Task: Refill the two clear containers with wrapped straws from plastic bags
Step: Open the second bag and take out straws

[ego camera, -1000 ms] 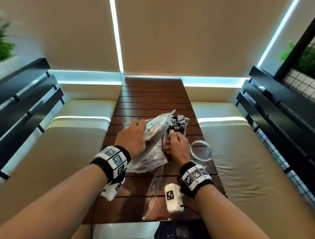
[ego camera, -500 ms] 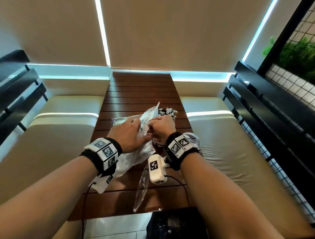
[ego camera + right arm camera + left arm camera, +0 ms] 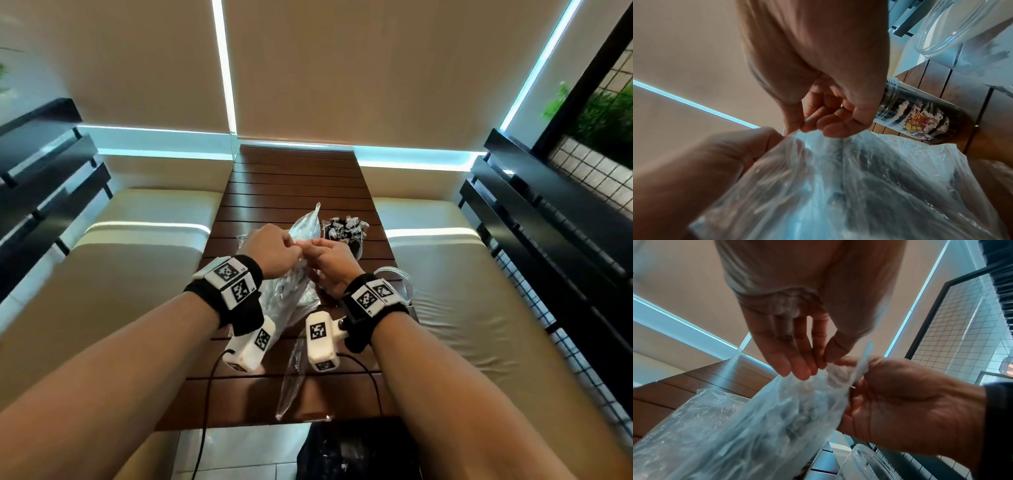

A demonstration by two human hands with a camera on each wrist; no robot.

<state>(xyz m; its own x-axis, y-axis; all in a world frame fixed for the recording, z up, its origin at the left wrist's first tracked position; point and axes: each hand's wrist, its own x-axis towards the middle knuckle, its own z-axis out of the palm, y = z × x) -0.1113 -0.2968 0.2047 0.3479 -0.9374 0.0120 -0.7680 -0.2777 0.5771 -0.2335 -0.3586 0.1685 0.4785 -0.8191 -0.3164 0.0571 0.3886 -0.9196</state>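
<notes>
Place: a café or restaurant booth is suggested.
Table: a narrow slatted dark-wood table point(image 3: 294, 192) is set between the seats.
Seating: two beige cushioned benches point(image 3: 137, 260) are placed on either side, backed by black slatted rails point(image 3: 548, 219).
Window: beige roller blinds point(image 3: 376, 68) are drawn down, edged by thin lines of daylight.
Surroundings: a wire mesh partition point(image 3: 596, 171) with green plants point(image 3: 603, 113) behind it is seen at the right.
Supplies: a straw container point(image 3: 346, 233) stands on the table.
</notes>
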